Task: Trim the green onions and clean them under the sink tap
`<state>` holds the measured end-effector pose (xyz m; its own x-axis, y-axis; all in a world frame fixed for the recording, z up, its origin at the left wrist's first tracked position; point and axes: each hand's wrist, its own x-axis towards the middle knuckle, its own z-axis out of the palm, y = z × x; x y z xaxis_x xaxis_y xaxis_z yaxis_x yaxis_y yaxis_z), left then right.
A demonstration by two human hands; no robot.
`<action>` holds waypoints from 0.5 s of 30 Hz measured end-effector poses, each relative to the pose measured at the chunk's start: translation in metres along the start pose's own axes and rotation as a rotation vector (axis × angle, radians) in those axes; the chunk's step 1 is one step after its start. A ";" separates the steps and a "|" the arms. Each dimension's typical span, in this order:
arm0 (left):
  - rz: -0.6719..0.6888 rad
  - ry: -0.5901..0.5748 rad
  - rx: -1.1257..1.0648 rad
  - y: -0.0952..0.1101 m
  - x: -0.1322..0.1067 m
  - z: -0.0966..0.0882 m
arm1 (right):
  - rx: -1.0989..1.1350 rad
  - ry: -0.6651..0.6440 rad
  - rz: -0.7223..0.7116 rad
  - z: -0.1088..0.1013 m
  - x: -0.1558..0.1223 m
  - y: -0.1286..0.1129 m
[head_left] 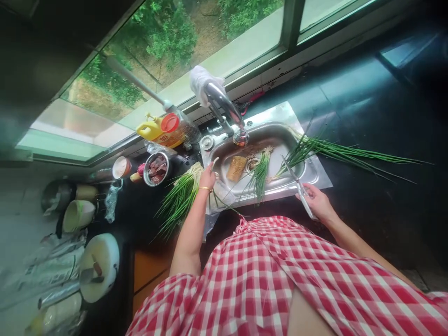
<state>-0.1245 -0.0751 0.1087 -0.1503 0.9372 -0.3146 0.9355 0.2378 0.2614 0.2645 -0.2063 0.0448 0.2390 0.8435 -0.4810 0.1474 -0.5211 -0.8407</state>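
- Her right hand (317, 203) is closed around the pale handle of a knife (297, 184). It sits at the near rim of the sink (280, 190), close to her body. That looks like a grip that keeps the edge away from her.
- The knife's long axis runs from her hand up and to the left, with the tip over the basin. It points toward the right-hand bunch of green onions (346, 153).
- That bunch lies across the sink's right rim, root ends down in the basin and green tips far out on the dark counter (367, 116). I'd say it is too long to fit inside.
- A smaller bunch (261, 173) lies in the basin beside the drain. Its white ends point toward the tap (224, 105) and its leaves trail toward her.
- Her left hand (208, 177) is at the sink's left edge with the fingers curled. It seems to pinch a pale stalk end, though I can't be sure.
- It touches the root end of a third bunch (180, 198), which lies on the counter to the left. The roots point toward the sink and the leaves fan down and away, so the cut ends are probably close at hand.
- A brown scrubber (237, 168) rests in the basin. An oil bottle (168, 130) and a steel bowl (156, 168) stand back by the window.
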 end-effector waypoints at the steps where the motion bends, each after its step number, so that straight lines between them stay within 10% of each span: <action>1: 0.001 0.044 -0.007 -0.009 -0.002 -0.021 | 0.001 -0.007 -0.016 -0.001 0.002 0.001; 5: -0.048 0.101 0.158 -0.054 -0.017 -0.097 | 0.010 -0.040 -0.050 -0.002 0.008 0.008; 8: -0.163 0.017 0.344 -0.078 -0.020 -0.113 | 0.026 -0.050 -0.042 0.001 0.007 0.009; 11: -0.088 0.050 0.313 -0.065 -0.003 -0.081 | 0.047 -0.053 -0.032 0.006 0.005 0.005; 15: 0.177 -0.165 -0.122 0.026 0.037 0.008 | 0.038 -0.032 -0.013 0.008 0.006 -0.004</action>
<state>-0.1036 -0.0364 0.0965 0.0763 0.9150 -0.3962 0.8954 0.1119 0.4309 0.2577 -0.1986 0.0434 0.2068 0.8544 -0.4767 0.1134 -0.5049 -0.8557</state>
